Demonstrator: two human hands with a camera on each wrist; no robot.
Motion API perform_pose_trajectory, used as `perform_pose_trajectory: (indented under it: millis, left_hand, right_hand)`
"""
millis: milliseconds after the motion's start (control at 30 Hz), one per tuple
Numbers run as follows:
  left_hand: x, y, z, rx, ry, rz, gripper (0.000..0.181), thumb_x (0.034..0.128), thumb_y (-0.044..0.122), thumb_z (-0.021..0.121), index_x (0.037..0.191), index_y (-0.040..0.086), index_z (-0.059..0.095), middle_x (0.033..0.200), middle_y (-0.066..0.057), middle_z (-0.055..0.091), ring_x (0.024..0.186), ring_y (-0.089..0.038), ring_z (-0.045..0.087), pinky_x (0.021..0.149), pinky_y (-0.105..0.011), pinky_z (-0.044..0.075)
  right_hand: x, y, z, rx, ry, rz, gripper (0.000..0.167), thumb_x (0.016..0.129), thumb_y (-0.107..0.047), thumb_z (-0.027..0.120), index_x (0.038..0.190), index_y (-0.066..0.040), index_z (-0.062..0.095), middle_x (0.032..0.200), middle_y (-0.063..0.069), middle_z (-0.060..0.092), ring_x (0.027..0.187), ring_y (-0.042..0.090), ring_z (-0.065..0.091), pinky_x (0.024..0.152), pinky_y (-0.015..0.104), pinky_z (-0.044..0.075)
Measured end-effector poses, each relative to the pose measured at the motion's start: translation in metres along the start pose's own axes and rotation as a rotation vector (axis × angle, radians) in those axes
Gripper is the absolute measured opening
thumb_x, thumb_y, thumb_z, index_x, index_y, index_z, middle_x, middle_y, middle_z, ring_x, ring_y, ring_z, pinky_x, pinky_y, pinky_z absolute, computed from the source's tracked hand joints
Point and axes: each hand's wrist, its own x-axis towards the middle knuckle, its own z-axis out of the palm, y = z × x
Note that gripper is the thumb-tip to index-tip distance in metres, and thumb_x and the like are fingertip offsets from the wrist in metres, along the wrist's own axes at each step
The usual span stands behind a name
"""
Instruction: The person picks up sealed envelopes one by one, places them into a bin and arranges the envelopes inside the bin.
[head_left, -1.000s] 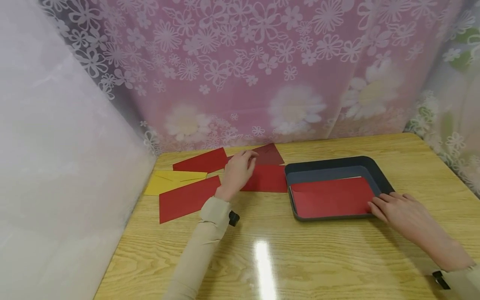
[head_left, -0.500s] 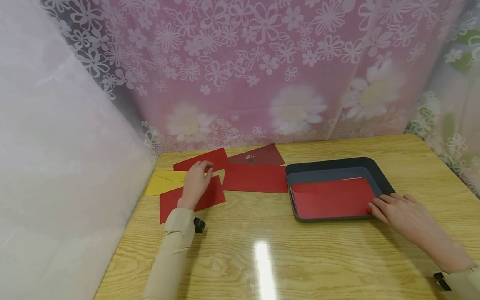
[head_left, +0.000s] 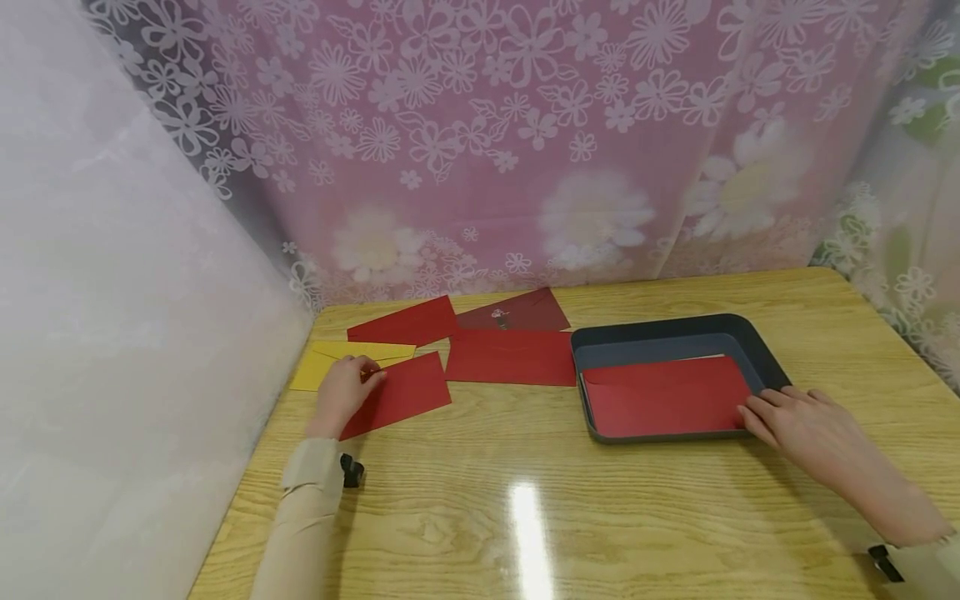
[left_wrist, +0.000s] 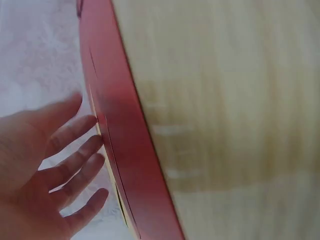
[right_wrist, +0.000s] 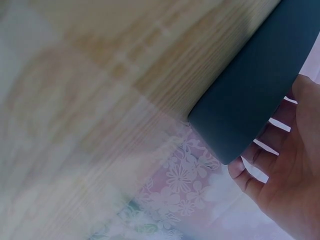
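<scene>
In the head view, my left hand is over the left end of a red envelope. Its fingers are loosely bent and spread in the left wrist view, with nothing held between them. A yellow envelope lies partly under that red one. On the right, my right hand grips the right front corner of a dark grey tray, fingers over the rim. Inside the tray lies a red envelope, with a pale edge showing behind it. The right wrist view shows the fingers against the tray's outer wall.
Another red envelope lies flat between the left hand and the tray, reaching the tray's left side. Behind it are a dark red envelope with a small printed design and a further red envelope. A floral curtain borders the wooden table.
My left hand has moved left from over the middle envelopes to the front-left red envelope, uncovering the dark red one's printed design. The right hand and the tray have stayed put.
</scene>
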Motion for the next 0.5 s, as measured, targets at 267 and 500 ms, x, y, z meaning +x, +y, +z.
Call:
perform_pose_trajectory:
  millis: [267,500]
  left_hand:
    - [-0.0068,-0.0077,-0.0014,-0.018,-0.089,0.022,0.050,0.0853,0.037,0.082,0.116,0.001,0.066,0.104,-0.019,0.063,0.095,-0.036,0.058,0.086,-0.052,0.051]
    - [-0.0066,-0.0060,-0.0026,-0.048,-0.158,-0.018,0.050,0.0831,0.036,0.084,0.110,0.000,0.063,0.101,-0.017,0.064,0.094,-0.033,0.058,0.086,-0.050,0.051]
  right_hand:
    - [0.0003,0.0009,0.0009,0.003,0.011,-0.004,0.080,0.108,-0.057,0.009,0.089,-0.009,0.071,0.080,0.001,0.062,0.069,0.026,0.057,0.053,0.041,0.045]
    - [0.0001,0.0009,0.0016,-0.002,0.028,-0.009,0.081,0.108,-0.056,0.009,0.090,-0.009,0.072,0.081,0.001,0.063,0.070,0.027,0.058,0.055,0.043,0.047]
